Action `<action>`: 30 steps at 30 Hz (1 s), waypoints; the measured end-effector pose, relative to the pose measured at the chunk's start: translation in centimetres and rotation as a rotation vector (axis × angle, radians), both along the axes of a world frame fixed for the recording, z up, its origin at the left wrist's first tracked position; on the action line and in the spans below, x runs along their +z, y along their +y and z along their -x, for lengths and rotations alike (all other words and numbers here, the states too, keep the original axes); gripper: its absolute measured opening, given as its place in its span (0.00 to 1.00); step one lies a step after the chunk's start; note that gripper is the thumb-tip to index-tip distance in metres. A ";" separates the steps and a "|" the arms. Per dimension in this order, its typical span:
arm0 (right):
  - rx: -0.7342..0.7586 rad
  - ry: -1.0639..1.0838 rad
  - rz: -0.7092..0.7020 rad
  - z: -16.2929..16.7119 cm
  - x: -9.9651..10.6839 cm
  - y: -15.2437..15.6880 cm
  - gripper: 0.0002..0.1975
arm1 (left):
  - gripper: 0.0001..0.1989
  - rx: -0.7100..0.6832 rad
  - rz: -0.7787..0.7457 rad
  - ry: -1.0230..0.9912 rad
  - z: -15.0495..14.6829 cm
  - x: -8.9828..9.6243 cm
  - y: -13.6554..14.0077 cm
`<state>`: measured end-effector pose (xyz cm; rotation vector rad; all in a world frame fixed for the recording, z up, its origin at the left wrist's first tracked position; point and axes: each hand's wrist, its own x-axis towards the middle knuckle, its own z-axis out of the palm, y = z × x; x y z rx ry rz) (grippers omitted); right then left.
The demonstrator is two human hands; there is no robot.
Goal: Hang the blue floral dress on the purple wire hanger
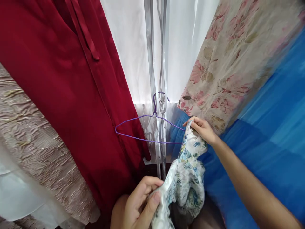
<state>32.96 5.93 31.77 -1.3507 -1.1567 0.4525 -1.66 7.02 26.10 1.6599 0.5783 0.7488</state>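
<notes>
A white garment with a blue and yellow floral print [190, 175] hangs between my two hands. My left hand [143, 200] pinches its pale edge between thumb and fingers, low in the view. Higher and to the right, my right hand [202, 128] grips another part of the garment. There the cloth covers the right end of a purple wire hanger [135, 137]. The hanger's left end is bare and its hook points up. Whether my right fingers also hold the hanger is hidden by the cloth.
Long red fabric [78, 95] hangs at the left, beside textured beige-pink cloth [35, 127]. White fabric [128, 47] with pale ribbons [164, 63] hangs behind the hanger. Pink-flowered cloth [221, 73] and blue fabric [262, 143] are at the right.
</notes>
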 end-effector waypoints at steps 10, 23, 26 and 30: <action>0.425 0.322 0.210 2.2 1.7 -0.7 0.21 | 0.13 -0.010 -0.785 0.487 6.0 -0.4 12.5; 0.405 0.307 0.255 2.6 2.6 -1.1 0.17 | 0.16 0.574 -0.930 0.253 -1.9 5.5 23.8; 0.401 0.358 0.287 2.3 2.6 -1.0 0.19 | 0.18 0.401 -0.738 0.046 -4.3 7.6 22.6; 0.330 0.323 0.267 2.2 0.8 -1.6 0.22 | 0.26 0.263 -0.653 0.001 -5.0 7.6 20.8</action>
